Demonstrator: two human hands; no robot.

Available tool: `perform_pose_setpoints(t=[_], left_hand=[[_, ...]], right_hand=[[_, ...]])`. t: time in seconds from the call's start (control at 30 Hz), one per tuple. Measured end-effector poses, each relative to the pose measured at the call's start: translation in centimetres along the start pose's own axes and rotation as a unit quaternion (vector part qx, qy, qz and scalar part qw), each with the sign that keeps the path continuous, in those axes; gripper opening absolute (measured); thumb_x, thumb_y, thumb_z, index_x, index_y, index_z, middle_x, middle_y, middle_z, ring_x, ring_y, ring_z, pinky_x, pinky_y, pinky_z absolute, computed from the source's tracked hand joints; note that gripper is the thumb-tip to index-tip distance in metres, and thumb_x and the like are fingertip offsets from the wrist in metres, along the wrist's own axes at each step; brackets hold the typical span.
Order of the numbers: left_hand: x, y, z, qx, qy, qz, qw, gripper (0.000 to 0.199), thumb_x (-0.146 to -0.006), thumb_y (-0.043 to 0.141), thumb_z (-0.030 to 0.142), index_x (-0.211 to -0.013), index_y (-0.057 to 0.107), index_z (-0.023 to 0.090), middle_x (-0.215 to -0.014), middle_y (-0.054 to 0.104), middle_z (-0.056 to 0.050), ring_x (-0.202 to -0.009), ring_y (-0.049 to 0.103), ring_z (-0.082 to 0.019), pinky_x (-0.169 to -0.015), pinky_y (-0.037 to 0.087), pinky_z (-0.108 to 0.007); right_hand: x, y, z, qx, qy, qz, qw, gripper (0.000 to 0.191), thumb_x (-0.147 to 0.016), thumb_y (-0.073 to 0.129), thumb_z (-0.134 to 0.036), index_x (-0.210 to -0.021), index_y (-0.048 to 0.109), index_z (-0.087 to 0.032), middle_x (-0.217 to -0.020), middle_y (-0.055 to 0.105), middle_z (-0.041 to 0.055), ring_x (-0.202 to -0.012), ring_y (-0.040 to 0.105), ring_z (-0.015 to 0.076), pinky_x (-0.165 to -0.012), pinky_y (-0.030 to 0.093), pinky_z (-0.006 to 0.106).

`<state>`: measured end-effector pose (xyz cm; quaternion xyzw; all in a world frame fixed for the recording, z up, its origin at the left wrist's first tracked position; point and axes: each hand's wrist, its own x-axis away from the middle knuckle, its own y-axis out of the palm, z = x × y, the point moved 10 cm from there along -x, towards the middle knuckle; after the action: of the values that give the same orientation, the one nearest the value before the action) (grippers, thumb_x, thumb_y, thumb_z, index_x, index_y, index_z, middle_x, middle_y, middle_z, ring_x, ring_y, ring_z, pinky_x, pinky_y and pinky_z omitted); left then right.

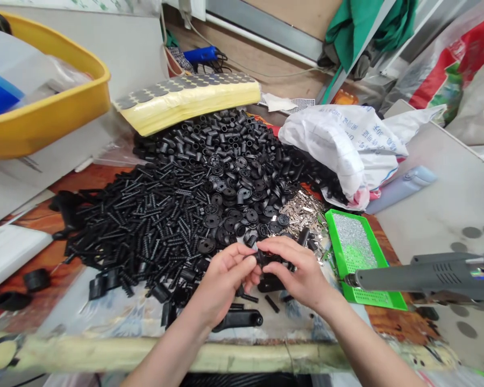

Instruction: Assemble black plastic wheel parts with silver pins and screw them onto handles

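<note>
My left hand (229, 274) and my right hand (298, 269) meet near the front of the table, fingers closed round a small black part (261, 257) between them. Its exact shape is partly hidden by the fingertips. Behind my hands lies a large heap of black pieces: ribbed rods (145, 209) at the left, round discs (228, 215) in the middle and short tubes (197, 140) at the back. Small metal strips (306, 215) lie to the right of the discs. A black handle-like piece (240, 319) rests just below my left hand.
A green tray (395, 300) of small silvery pieces stands at the right, beside a grey power tool (419, 279). White bag (342, 140) and yellow sticker sheets (193, 102) lie behind. A yellow basket (80, 115) stands upper left; a pale pole (226, 357) edges the front.
</note>
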<state>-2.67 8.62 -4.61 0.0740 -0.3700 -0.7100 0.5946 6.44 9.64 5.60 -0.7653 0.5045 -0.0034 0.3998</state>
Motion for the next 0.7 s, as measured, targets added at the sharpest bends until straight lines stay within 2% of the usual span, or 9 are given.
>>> perform_pose_setpoints(t=[0.1, 0.2, 0.33, 0.4, 0.43, 0.47, 0.53, 0.63, 0.7], left_hand=[[0.1, -0.2, 0.6, -0.054, 0.029, 0.028, 0.998, 0.021, -0.072, 0.071, 0.029, -0.08, 0.056, 0.017, -0.055, 0.06, 0.004, -0.05, 0.051, -0.009, -0.046, 0.036, -0.018], [0.3, -0.2, 1.9, -0.128, 0.094, 0.048, 0.986, 0.012, -0.071, 0.067, 0.021, -0.08, 0.059, 0.017, -0.066, 0.064, 0.001, -0.062, 0.057, -0.012, -0.058, 0.043, -0.022], [0.7, -0.2, 3.4, -0.268, 0.173, 0.074, 0.945, 0.006, -0.074, 0.06, 0.017, -0.079, 0.06, 0.018, -0.068, 0.062, 0.002, -0.06, 0.053, -0.013, -0.057, 0.041, -0.024], [0.8, 0.0, 3.7, -0.312, 0.19, 0.074, 0.928, 0.005, -0.075, 0.058, 0.018, -0.08, 0.061, 0.019, -0.068, 0.061, 0.002, -0.057, 0.051, -0.013, -0.054, 0.038, -0.024], [0.8, 0.1, 3.7, -0.314, 0.186, 0.065, 0.929, 0.005, -0.076, 0.058, 0.018, -0.08, 0.061, 0.019, -0.069, 0.062, 0.001, -0.057, 0.052, -0.013, -0.055, 0.039, -0.025], [0.7, 0.2, 3.5, -0.305, 0.176, 0.053, 0.934, 0.005, -0.076, 0.057, 0.019, -0.081, 0.061, 0.018, -0.07, 0.062, 0.001, -0.059, 0.053, -0.014, -0.056, 0.04, -0.025], [0.6, 0.2, 3.2, -0.269, 0.15, 0.037, 0.951, 0.006, -0.077, 0.057, 0.02, -0.082, 0.06, 0.018, -0.071, 0.063, 0.0, -0.064, 0.056, -0.015, -0.06, 0.042, -0.025], [0.4, 0.0, 2.6, -0.214, 0.117, 0.03, 0.969, 0.009, -0.076, 0.059, 0.02, -0.084, 0.058, 0.018, -0.067, 0.059, 0.002, -0.061, 0.052, -0.013, -0.057, 0.041, -0.024], [0.2, 0.0, 2.1, -0.193, 0.096, 0.021, 0.976, 0.009, -0.076, 0.06, 0.021, -0.085, 0.057, 0.018, -0.062, 0.055, 0.005, -0.056, 0.047, -0.011, -0.054, 0.039, -0.023]], right_hand=[[0.2, -0.1, 0.4, -0.027, 0.021, 0.012, 0.999, 0.031, -0.081, 0.064, -0.012, -0.111, 0.067, -0.023, -0.1, 0.072, 0.007, -0.094, 0.066, 0.0203, -0.085, 0.055, 0.037], [0.7, 0.0, 2.6, -0.088, 0.142, 0.04, 0.985, 0.03, -0.072, 0.072, -0.013, -0.101, 0.072, -0.022, -0.093, 0.072, 0.0052, -0.081, 0.067, 0.0185, -0.077, 0.057, 0.033], [2.6, 2.3, 6.3, -0.261, 0.35, 0.057, 0.898, 0.032, -0.061, 0.078, -0.018, -0.093, 0.073, -0.017, -0.078, 0.073, 0.0036, -0.066, 0.068, 0.0158, -0.066, 0.059, 0.03], [3.4, 3.5, 6.9, -0.324, 0.399, 0.047, 0.857, 0.034, -0.059, 0.08, -0.022, -0.091, 0.072, -0.015, -0.069, 0.071, 0.0016, -0.057, 0.067, 0.0141, -0.062, 0.059, 0.029], [3.5, 3.8, 6.9, -0.335, 0.404, 0.039, 0.85, 0.033, -0.059, 0.08, -0.023, -0.09, 0.071, -0.015, -0.068, 0.071, 0.0012, -0.056, 0.066, 0.0137, -0.061, 0.06, 0.03], [3.5, 3.7, 6.8, -0.327, 0.4, 0.033, 0.855, 0.033, -0.06, 0.08, -0.024, -0.091, 0.071, -0.015, -0.069, 0.071, 0.0015, -0.056, 0.067, 0.0139, -0.062, 0.06, 0.03], [3.1, 2.3, 6.4, -0.259, 0.352, 0.036, 0.899, 0.04, -0.062, 0.08, -0.024, -0.1, 0.07, -0.018, -0.082, 0.073, 0.0045, -0.067, 0.069, 0.0165, -0.065, 0.06, 0.032], [1.6, -0.1, 3.5, -0.081, 0.159, 0.021, 0.984, 0.057, -0.067, 0.08, -0.025, -0.121, 0.061, -0.025, -0.114, 0.067, 0.0093, -0.097, 0.066, 0.0229, -0.077, 0.059, 0.039], [1.3, -0.1, 1.1, 0.02, 0.012, -0.015, 1.0, 0.053, -0.076, 0.073, -0.023, -0.127, 0.056, -0.028, -0.121, 0.064, 0.0089, -0.108, 0.061, 0.0241, -0.088, 0.055, 0.043]])
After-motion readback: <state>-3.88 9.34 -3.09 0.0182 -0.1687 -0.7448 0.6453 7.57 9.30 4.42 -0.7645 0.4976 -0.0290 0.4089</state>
